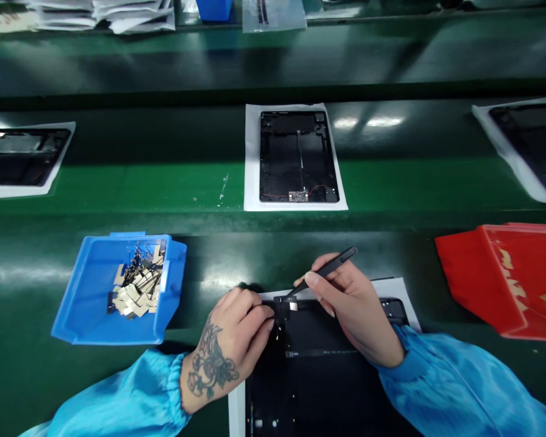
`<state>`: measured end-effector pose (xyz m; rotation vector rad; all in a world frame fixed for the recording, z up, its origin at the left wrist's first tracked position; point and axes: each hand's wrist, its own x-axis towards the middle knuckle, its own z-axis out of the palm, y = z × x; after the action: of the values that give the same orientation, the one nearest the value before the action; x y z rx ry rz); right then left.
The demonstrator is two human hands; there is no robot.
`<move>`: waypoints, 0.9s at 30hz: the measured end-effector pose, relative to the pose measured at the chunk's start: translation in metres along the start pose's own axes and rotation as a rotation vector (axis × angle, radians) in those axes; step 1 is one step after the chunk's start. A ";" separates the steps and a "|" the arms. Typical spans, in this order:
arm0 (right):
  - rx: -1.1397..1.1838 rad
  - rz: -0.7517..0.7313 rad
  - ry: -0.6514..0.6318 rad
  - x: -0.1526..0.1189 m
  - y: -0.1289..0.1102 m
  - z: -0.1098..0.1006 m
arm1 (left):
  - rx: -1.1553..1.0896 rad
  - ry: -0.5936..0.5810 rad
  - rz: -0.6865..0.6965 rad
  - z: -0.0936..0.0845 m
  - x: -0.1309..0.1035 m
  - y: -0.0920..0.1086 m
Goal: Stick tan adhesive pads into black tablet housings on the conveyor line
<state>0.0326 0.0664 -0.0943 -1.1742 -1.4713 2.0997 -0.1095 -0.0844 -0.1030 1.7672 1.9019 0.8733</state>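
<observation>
My right hand grips black tweezers, slanted down to the left. Their tip meets a small dark part with a pale tab near the top edge of an opened tablet housing. My left hand rests at the housing's upper left corner, its fingers curled together and thumb tip beside that part. What the left fingers pinch, if anything, is hidden. The black housing lies on a white sheet, its lower end cut off by the frame, and my right wrist covers some of it.
A blue bin of small parts with metallic tabs stands left; a red bin stands right. Beyond, a tablet housing lies on a sheet, with others at the left and right. Stacked white packets line the back shelf.
</observation>
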 end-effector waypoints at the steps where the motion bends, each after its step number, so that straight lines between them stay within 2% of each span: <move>1: 0.000 0.000 -0.004 0.000 0.000 0.000 | -0.002 -0.006 0.008 -0.001 -0.001 -0.001; 9: -0.096 -0.059 -0.004 -0.006 -0.003 0.002 | 0.029 -0.030 0.097 -0.009 -0.004 -0.003; 13: -0.147 -0.064 0.006 -0.006 -0.003 0.003 | 0.055 0.057 0.138 -0.007 -0.006 -0.004; 17: -0.193 -0.075 -0.004 -0.006 -0.004 0.003 | 0.150 0.159 0.308 -0.004 -0.010 -0.003; 20: -0.238 -0.084 -0.014 -0.007 -0.003 0.004 | 0.187 0.125 0.377 -0.005 -0.011 -0.001; 27: -0.456 -0.160 0.003 -0.009 0.000 0.006 | 0.256 0.090 0.389 -0.005 -0.009 0.000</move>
<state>0.0339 0.0567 -0.0898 -1.1547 -2.0387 1.7057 -0.1118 -0.0945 -0.1005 2.3424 1.8201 0.8798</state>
